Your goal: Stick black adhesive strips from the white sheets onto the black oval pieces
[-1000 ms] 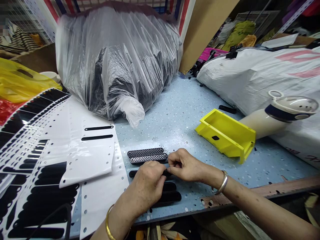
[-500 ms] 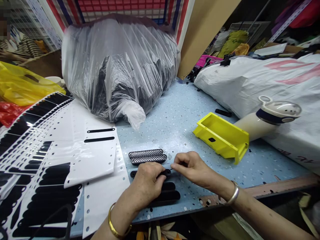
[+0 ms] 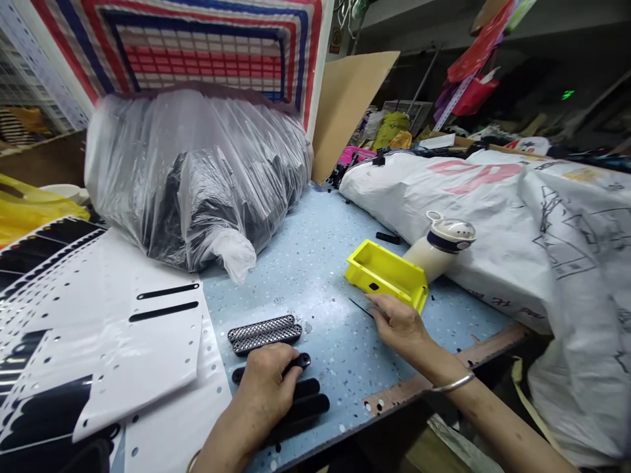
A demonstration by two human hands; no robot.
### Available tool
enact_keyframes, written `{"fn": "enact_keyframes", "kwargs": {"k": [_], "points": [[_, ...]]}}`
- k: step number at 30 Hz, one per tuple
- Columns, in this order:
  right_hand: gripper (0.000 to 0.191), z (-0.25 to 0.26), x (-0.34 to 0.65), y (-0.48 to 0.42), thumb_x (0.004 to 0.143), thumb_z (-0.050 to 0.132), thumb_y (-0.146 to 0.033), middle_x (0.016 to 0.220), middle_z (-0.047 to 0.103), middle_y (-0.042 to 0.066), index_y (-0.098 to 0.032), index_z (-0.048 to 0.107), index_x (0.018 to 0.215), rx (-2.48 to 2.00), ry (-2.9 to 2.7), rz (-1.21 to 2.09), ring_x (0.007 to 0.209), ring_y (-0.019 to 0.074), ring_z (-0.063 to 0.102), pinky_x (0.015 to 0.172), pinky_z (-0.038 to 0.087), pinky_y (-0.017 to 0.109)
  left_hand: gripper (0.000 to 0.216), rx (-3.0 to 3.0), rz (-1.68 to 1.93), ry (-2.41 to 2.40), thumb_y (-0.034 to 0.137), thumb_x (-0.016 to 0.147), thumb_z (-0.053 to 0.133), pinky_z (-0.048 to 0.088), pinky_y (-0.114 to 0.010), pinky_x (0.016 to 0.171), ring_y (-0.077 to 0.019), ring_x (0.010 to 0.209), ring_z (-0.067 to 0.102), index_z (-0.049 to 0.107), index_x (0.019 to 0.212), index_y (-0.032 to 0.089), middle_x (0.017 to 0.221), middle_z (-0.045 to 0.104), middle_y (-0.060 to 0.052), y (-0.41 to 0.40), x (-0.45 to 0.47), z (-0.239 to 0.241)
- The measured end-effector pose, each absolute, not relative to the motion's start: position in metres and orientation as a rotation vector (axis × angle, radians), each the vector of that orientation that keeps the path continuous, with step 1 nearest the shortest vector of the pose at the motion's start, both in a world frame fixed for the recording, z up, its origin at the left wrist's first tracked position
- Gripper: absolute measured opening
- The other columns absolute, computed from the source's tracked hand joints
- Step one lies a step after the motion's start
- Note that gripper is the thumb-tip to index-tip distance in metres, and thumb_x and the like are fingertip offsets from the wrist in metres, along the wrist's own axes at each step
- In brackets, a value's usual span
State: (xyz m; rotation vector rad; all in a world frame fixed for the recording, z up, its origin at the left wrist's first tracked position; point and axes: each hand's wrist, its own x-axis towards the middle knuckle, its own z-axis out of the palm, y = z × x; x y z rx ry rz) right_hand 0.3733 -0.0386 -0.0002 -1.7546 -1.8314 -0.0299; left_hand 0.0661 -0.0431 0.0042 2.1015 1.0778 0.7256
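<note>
My left hand (image 3: 266, 381) is closed, fingers and thumb gripping a long black piece with rounded ends (image 3: 304, 360) low over the table. Two more black rounded pieces (image 3: 315, 405) lie beside that hand, partly covered by it. Just beyond it is a pair of black pieces with silvery mesh-patterned tops (image 3: 266, 334), lying side by side. My right hand (image 3: 398, 322) pinches a thin dark strip (image 3: 361, 307) that points to the left above the table. This hand is close to the front of a yellow plastic holder (image 3: 389, 269).
White sheets (image 3: 162, 355) bearing black strips cover the left side. A large clear bag of dark items (image 3: 197, 177) stands behind. A cream bottle (image 3: 438, 246) leans by the big white sack (image 3: 483, 217) at right. The blue speckled table (image 3: 276, 282) ends at a worn front edge.
My right hand has moved right, away from the left hand, with the thin dark strip in its pinch. My left hand keeps its grip on the black piece. The view has turned rightward.
</note>
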Motion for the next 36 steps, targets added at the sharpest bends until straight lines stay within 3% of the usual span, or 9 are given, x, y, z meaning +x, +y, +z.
{"fn": "enact_keyframes", "kwargs": {"k": [4,10,15,26,32,36], "points": [[0.023,0.014,0.345,-0.061,0.085,0.050,-0.024,0.069,0.071,0.008,-0.020,0.070,0.075,-1.717,-1.889,0.044,0.064,0.0228,0.068,0.061,0.055,0.034,0.015,2.114,0.702,1.086,0.008,0.077,0.059,0.049,-0.030,0.065,-0.0197,0.067,0.067,0.071,0.077,0.017,0.072,0.072,-0.005,-0.043,0.066,0.004],[0.022,0.027,0.272,-0.081,0.083,0.052,-0.025,0.063,0.066,0.002,-0.020,0.070,0.072,-1.616,-1.874,0.733,0.059,0.0165,0.062,0.056,0.048,0.026,0.013,2.133,0.665,1.126,0.009,0.077,0.061,0.048,-0.031,0.067,-0.0215,0.071,0.069,0.071,0.076,0.017,0.075,0.073,-0.006,-0.043,0.067,0.005],[0.026,0.025,0.247,-0.073,0.080,0.053,-0.037,0.054,0.056,-0.001,-0.018,0.065,0.066,-1.586,-1.636,1.045,0.051,0.0135,0.051,0.048,0.039,0.025,0.012,2.131,0.640,1.144,0.009,0.076,0.064,0.050,-0.031,0.069,-0.0229,0.075,0.070,0.072,0.077,0.017,0.079,0.075,-0.007,-0.043,0.067,0.007],[0.018,0.023,0.237,-0.056,0.060,0.067,-0.034,0.051,0.053,-0.003,-0.017,0.062,0.057,-1.564,-1.327,1.286,0.048,0.0100,0.044,0.045,0.033,0.023,0.011,2.157,0.688,1.129,0.008,0.075,0.064,0.049,-0.029,0.062,-0.0198,0.067,0.066,0.069,0.072,0.017,0.071,0.071,-0.005,-0.043,0.068,0.009],[0.018,0.023,0.234,-0.053,0.058,0.068,-0.034,0.047,0.050,-0.005,-0.017,0.060,0.054,-1.554,-1.237,1.372,0.042,0.0084,0.043,0.042,0.033,0.023,0.020,2.139,1.149,0.978,0.004,0.078,0.059,0.055,-0.028,0.070,-0.0191,0.077,0.070,0.069,0.089,0.017,0.084,0.075,-0.006,-0.052,0.045,0.019],[0.018,0.023,0.235,-0.054,0.060,0.067,-0.033,0.047,0.051,-0.004,-0.018,0.061,0.055,-1.563,-1.284,1.351,0.044,0.0093,0.045,0.043,0.035,0.023,0.016,2.285,1.414,1.281,0.007,0.087,0.055,0.054,-0.030,0.067,-0.0198,0.073,0.068,0.068,0.088,0.016,0.079,0.073,-0.007,-0.058,0.011,0.018]]}}
